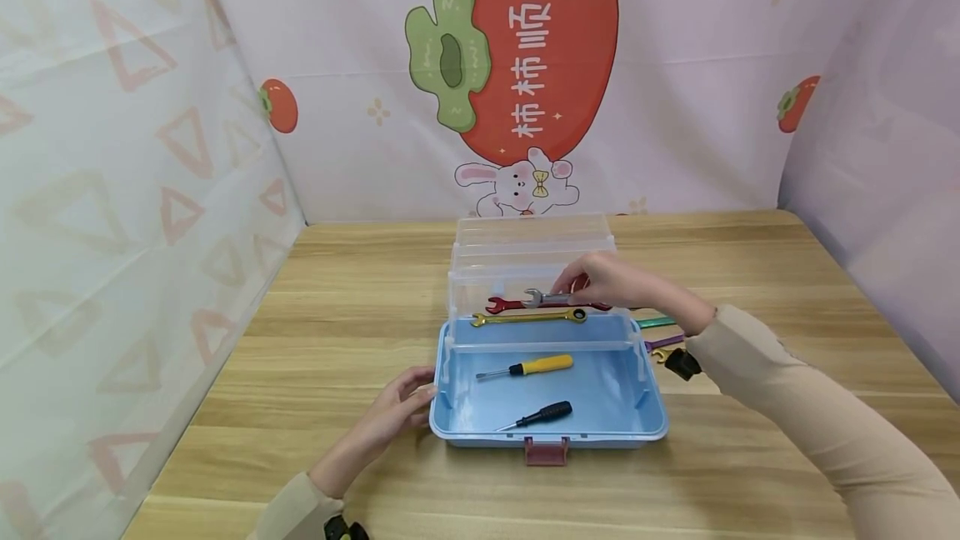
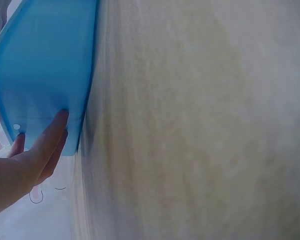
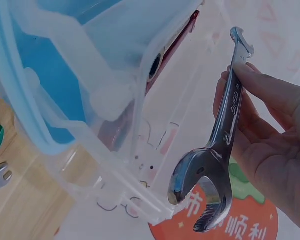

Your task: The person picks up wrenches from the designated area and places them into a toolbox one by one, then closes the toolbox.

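Note:
My right hand (image 1: 618, 280) holds a silver open-end wrench (image 3: 229, 115) between thumb and fingers, above the clear plastic trays of a blue toolbox (image 1: 555, 440). Around the tray beneath it lie a red wrench (image 1: 504, 305) and a gold wrench (image 1: 528, 317), lengthwise. A yellow-handled screwdriver (image 1: 546, 365) and a black screwdriver (image 1: 553, 412) rest in the toolbox's blue bottom. At the toolbox's left side is my left hand (image 1: 397, 407); its extended fingers (image 2: 51, 132) touch the outer blue wall.
Right of the toolbox, partly behind my right forearm, lie a green wrench (image 1: 656, 322), a purple wrench (image 1: 663, 343) and a gold wrench (image 1: 667, 353) on the wooden table (image 1: 352, 307). The clear lid (image 1: 532, 230) stands raised behind. A patterned cloth backs the table.

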